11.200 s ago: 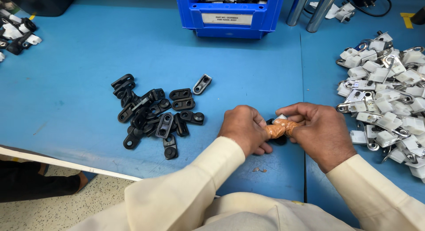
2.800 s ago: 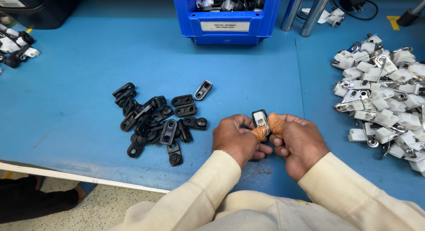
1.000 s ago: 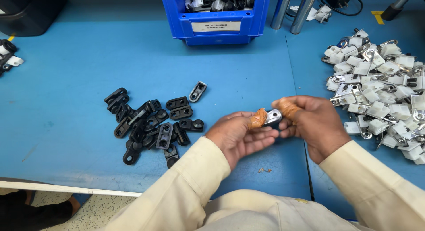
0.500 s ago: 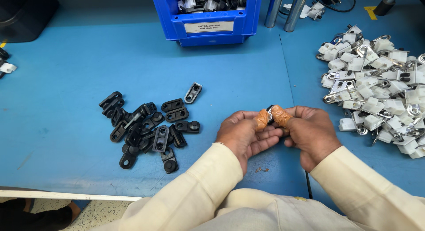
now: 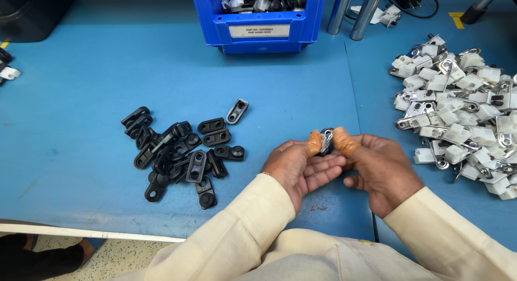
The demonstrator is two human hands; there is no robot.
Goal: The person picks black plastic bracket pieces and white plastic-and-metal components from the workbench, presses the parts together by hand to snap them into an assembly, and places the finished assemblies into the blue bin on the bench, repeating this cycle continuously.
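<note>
Compared with a second ago the small black-and-metal clip part (image 5: pixel 326 141) is no longer held apart between spread hands; both hands have closed in on it again, so the two pieces look pressed together rather than being turned over for a look, and I would judge a fitting step is in hand; the left hand (image 5: pixel 299 170) and right hand (image 5: pixel 379 170) meet near the middle of the blue tabletop (image 5: pixel 81 168), just above it; the taped fingers (image 5: pixel 314 143), wrapped in orange-tan cots, pinch the part from both sides, the other fingers curled loosely under; the part itself is small, flat, dark plastic with a bright metal inset, mostly hidden by the thumbs; to the left lies a loose pile of black plastic links (image 5: pixel 180 154), matte, oblong with round eyelets; far right a heap of white plastic and shiny metal clips (image 5: pixel 458 109); at the far edge a blue bin (image 5: pixel 258 22) of mixed parts; cream sleeves (image 5: pixel 237 235) cover both arms.
</note>
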